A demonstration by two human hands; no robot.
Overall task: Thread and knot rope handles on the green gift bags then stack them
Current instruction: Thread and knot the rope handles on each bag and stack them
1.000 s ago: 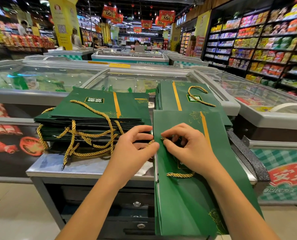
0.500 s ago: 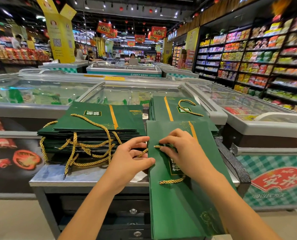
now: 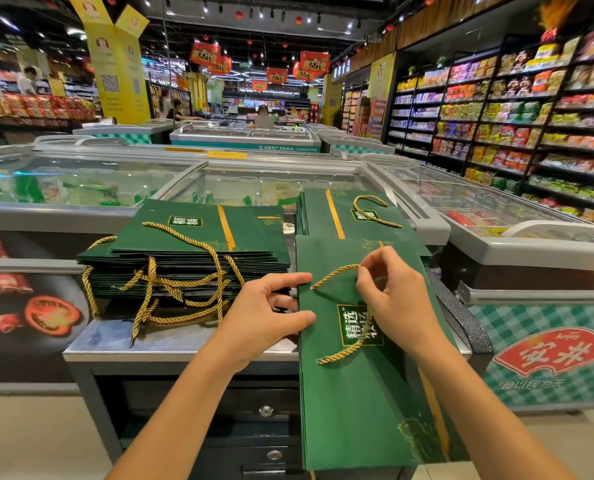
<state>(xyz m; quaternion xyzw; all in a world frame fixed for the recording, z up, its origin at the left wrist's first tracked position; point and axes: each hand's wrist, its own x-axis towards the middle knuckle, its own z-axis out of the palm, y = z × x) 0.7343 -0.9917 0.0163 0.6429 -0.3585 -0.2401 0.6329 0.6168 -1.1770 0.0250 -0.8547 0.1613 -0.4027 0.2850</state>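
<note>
A flat green gift bag (image 3: 354, 403) lies in front of me, hanging over the counter's front edge. A gold rope (image 3: 335, 273) arcs from a hole near the bag's left edge up to my right hand (image 3: 397, 299), which pinches it; the rope's other end (image 3: 344, 351) lies loose over the bag's label. My left hand (image 3: 266, 313) grips the bag's left edge, thumb on top. To the left sits a stack of green bags (image 3: 191, 251) with gold handles dangling. A second stack (image 3: 344, 213) lies behind.
The bags rest on a steel counter (image 3: 171, 344) with drawers below. Glass-topped chest freezers (image 3: 115, 181) stand behind and to the right. Stocked shelves (image 3: 517, 109) line the right aisle. People stand far back in the store.
My right hand has lifted and pulled the gold rope up and to the right, drawing a longer arc out of the bag. My left hand has shifted its grip on the bag's edge.
</note>
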